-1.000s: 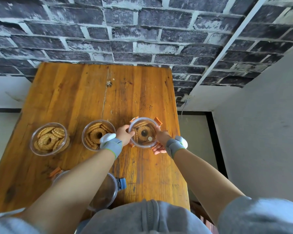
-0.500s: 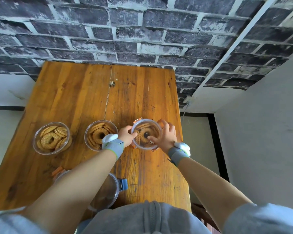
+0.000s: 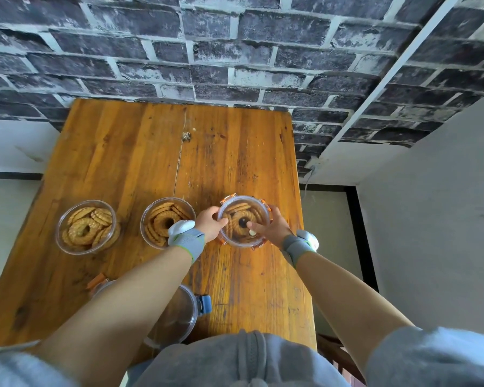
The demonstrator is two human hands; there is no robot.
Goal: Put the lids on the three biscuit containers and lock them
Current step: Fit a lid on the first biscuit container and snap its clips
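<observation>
Three round clear containers of ring biscuits stand in a row on the wooden table (image 3: pixel 140 152). The left container (image 3: pixel 86 226) and the middle container (image 3: pixel 165 221) are uncovered. The right container (image 3: pixel 242 219) wears a clear lid with orange clips. My left hand (image 3: pixel 210 224) grips its left rim. My right hand (image 3: pixel 268 227) holds its right side, thumb pressing on the lid top. A clear lid with a blue clip (image 3: pixel 183 311) and another lid with an orange clip (image 3: pixel 97 282) lie near the front edge, partly hidden under my left forearm.
A dark brick wall (image 3: pixel 235 51) backs the table's far edge. The table's right edge runs close beside the right container, with floor and a white wall (image 3: pixel 430 219) beyond. A small knot or speck (image 3: pixel 186 136) marks the far tabletop.
My right hand moved from under the near side of the lidded container up onto its right side and top. The raised orange clip at the far right now lies down against the rim.
</observation>
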